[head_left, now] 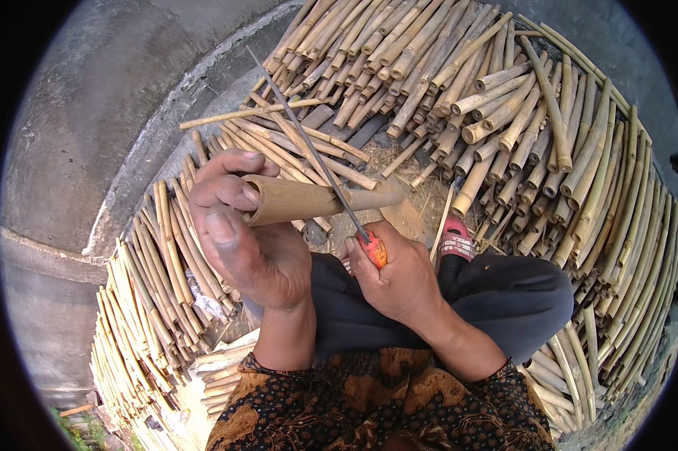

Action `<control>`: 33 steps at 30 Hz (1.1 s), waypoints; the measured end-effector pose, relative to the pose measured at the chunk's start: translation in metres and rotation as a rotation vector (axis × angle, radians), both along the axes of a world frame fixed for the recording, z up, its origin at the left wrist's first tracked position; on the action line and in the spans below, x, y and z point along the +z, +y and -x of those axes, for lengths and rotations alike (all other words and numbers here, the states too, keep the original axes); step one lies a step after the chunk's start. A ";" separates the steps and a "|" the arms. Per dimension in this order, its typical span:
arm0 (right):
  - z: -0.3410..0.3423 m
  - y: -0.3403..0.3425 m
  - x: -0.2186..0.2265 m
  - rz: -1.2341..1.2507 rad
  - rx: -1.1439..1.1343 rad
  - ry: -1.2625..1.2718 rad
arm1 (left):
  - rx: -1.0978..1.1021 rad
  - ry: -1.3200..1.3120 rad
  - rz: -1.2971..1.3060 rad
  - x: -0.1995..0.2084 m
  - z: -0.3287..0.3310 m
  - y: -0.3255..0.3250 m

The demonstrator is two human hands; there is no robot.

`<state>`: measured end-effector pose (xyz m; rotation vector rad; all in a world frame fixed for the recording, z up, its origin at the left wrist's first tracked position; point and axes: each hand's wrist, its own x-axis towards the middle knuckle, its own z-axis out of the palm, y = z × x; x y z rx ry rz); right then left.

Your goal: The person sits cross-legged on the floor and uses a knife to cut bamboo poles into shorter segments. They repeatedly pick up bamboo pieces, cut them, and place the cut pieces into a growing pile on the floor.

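My left hand (256, 252) is closed round the wide, open end of a tan bamboo tube (297, 201), which lies level and points to the right. In my right hand (403, 278) is a long, thin-bladed tool (305, 135), gripped by its red and orange handle (373, 250). The dark narrow blade slants up and left, crossing the tube near its right part. Whether it touches the tube, and whether its edge has teeth, I cannot tell.
Large stacks of bamboo poles (414, 56) lie ahead and to the right. More cut bamboo (140, 301) is piled at the left. My crossed legs (496, 301) are below my hands, near a red sandal (456, 239). A grey concrete wall (76, 143) stands left.
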<state>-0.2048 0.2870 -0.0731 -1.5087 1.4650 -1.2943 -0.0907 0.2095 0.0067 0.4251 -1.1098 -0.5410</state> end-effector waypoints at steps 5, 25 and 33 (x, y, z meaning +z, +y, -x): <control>0.009 -0.004 0.010 -0.286 0.110 -0.464 | 0.005 -0.254 0.013 -0.002 -0.021 0.005; 0.023 -0.006 0.017 -0.296 0.094 -0.716 | -0.055 -0.331 0.026 0.008 -0.008 -0.010; 0.028 0.018 0.054 0.427 -0.118 -0.048 | -0.060 -0.343 -0.028 0.006 -0.004 -0.010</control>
